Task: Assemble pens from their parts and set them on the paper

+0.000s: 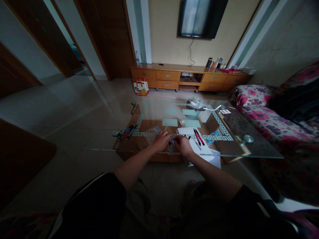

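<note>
Over the near edge of the glass table [154, 109], my left hand [160, 141] and my right hand [183, 146] face each other, a small gap between them. The fingers of both are drawn together in a pinch; whatever they hold is too small and dark to name. A short black piece [189, 137] shows just past my right hand. Right of it, two red-and-black pens [198, 137] and a slim grey piece [198, 145] lie on white paper [206, 150]. A bunch of pens [126, 131] rests at the table's left end.
A basket with clear plastic [195, 103] stands toward the table's far side, near a red-and-white card [225, 112]. Beyond are a wooden TV cabinet [168, 75] and a carton bag [141, 88] on the floor. A flowered sofa [259, 114] is at the right.
</note>
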A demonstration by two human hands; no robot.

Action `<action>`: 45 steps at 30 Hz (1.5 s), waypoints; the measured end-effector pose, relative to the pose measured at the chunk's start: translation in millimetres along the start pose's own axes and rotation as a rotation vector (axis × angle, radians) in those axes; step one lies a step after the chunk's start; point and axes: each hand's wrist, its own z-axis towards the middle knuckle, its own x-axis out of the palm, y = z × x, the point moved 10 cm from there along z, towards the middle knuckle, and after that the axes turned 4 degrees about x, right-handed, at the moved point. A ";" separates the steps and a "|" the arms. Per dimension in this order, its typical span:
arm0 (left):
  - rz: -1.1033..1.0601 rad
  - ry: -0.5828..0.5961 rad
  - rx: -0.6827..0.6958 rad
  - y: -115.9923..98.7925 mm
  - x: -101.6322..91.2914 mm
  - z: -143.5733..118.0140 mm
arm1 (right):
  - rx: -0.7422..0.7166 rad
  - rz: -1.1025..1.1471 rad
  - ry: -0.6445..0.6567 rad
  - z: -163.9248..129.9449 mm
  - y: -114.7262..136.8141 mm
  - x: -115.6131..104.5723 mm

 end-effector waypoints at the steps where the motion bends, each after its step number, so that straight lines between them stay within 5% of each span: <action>1: -0.004 0.004 0.000 -0.1 0.1 -0.2 | 0.001 0.000 0.002 -0.6 0.6 -0.7; 7: 0.005 -0.061 -0.024 3.9 -11.9 -6.0 | -0.030 -0.026 0.024 -8.8 10.6 -5.7; 15: 0.060 -0.138 -0.038 18.1 -27.6 -21.4 | -0.010 -0.187 0.227 -27.9 16.2 6.7; 25: 0.085 -0.083 -0.025 30.1 -10.4 -36.6 | 0.086 -0.377 0.419 -43.8 -11.3 22.9; 45: 0.219 0.089 -0.087 33.4 3.3 -35.6 | 0.066 -0.503 0.532 -42.9 -8.9 27.7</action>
